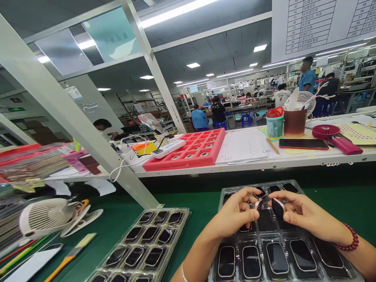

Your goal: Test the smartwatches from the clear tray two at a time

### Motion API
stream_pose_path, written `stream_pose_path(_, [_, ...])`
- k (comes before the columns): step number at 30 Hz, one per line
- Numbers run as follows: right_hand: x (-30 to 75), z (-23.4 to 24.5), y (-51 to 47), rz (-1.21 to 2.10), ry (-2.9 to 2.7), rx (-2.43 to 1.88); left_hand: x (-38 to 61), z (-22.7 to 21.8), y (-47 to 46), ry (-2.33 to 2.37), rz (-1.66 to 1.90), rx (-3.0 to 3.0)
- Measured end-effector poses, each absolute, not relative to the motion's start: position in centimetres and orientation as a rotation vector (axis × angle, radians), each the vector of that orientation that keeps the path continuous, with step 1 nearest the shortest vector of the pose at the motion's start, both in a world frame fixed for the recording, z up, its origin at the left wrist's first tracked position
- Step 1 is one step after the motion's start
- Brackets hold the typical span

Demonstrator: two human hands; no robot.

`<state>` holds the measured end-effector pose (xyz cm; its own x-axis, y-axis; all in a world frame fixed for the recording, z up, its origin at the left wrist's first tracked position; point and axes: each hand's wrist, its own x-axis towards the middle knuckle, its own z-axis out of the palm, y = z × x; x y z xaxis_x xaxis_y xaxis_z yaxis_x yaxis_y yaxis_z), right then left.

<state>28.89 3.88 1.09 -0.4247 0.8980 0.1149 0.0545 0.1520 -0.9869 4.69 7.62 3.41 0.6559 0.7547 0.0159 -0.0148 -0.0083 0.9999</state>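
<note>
Head view: left fingers [250, 215] and right fingers [293, 219] pinch glossy, rounded devices [277, 207] above a clear plastic tray [239, 260].

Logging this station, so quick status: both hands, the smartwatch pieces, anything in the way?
Left hand pinching a smartwatch piece, edge-on. Right hand pinching a dark smartwatch body. Both hands over the clear plastic tray, hiding part of it.

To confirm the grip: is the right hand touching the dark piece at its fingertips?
Touching: the head view shows the right hand pinching the dark piece between thumb and fingers.
</note>
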Motion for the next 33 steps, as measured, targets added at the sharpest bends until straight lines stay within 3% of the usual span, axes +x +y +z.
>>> stream_pose_path(28, [28.7,0.8,4.0,1.399,-1.645,-0.921,5.2,3.9,7.2,0.736,0.744,1.448])
stream_pose_path(33, [28.8,1.3,4.2,1.188,-1.668,-1.004,5.7,3.5,7.9,0.900,0.684,1.740])
